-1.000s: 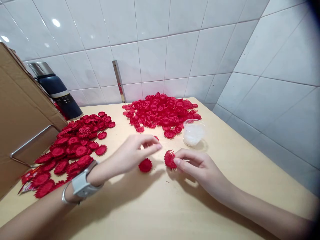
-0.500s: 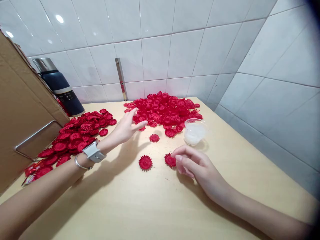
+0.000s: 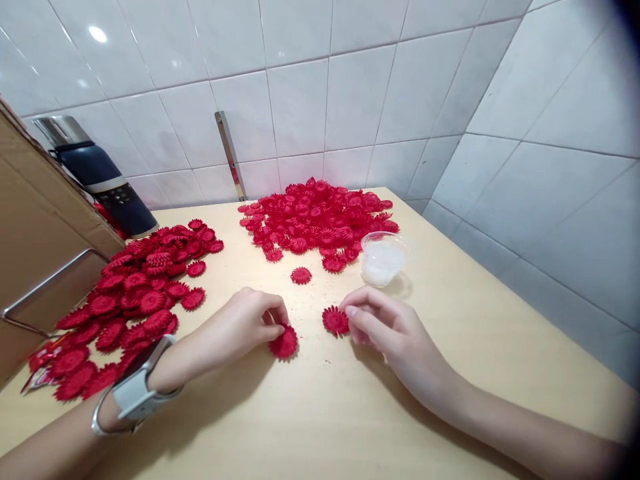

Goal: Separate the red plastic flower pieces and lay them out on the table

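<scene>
My left hand (image 3: pixel 255 320), with a watch and a bangle at its wrist, pinches the edge of a red flower-shaped piece (image 3: pixel 284 344) with a toothed rim, low over the table. To its right, my right hand (image 3: pixel 377 323) has thumb and forefinger closed on the side of a second red flower piece (image 3: pixel 335 321). Its other fingers curl underneath, partly hidden. A single red piece (image 3: pixel 301 275) lies flat farther back between the hands. Just beyond my right hand stands a clear plastic cup (image 3: pixel 384 260) with whitish contents.
A big heap of red pieces (image 3: pixel 320 217) lies at the table's back, another heap (image 3: pixel 150 280) at the left. A cardboard box (image 3: pixel 45 240) with a metal handle and a dark blue flask (image 3: pixel 107 180) stand at left. Tiled walls (image 3: pixel 300 107) border the table (image 3: pixel 310 420).
My left hand has come back from near the rear heap and taken hold of the flower piece lying in front. My right hand keeps its pinch. The view has shifted slightly.
</scene>
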A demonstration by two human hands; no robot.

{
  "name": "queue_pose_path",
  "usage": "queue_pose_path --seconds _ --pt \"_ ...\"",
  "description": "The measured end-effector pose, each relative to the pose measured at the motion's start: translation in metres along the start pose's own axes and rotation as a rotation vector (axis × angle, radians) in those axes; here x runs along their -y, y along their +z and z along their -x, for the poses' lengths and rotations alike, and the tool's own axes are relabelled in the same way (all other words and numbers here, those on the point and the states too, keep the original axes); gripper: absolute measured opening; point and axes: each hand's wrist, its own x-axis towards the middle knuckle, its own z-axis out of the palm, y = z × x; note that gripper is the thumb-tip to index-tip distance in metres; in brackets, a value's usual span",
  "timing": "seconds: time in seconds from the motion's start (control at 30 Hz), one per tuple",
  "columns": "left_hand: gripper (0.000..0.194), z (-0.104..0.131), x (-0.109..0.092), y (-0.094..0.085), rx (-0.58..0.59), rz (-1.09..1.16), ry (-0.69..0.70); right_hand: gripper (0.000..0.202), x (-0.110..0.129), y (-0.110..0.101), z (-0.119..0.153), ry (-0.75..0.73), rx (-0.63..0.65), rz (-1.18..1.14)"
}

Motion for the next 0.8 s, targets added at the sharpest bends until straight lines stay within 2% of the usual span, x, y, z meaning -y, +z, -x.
queue_pose_path --seconds 0.07,0.2,0.3,0.37,0.57,0.67,0.8 --pt "0.016 0.001 -0.006 0.005 -0.053 0.125 0.016 0.014 0.0 0.001 0.003 -0.016 0.078 0.013" --pt "0.01 0.008 -0.015 0.018 -0.338 0.178 0.086 0.017 0.0 0.005 0.01 0.031 0.336 -0.026" --pt "0.012 0.016 -0.017 0.027 -0.431 0.247 0.187 0.017 0.001 0.009 0.014 0.076 0.391 -0.122" --pt "0.013 0.02 -0.017 0.031 -0.443 0.326 0.213 0.016 0.001 0.01 0.014 0.081 0.355 -0.187" --pt "0.014 0.026 -0.019 0.034 -0.37 0.544 0.185 0.014 0.0 0.009 0.009 0.115 0.286 -0.308" --pt "0.014 0.028 -0.019 0.036 -0.353 0.551 0.198 0.015 -0.001 0.009 0.009 0.143 0.289 -0.337" --pt "0.015 0.032 -0.015 0.039 -0.349 0.432 0.247 0.014 -0.003 0.012 0.011 0.15 0.339 -0.385"
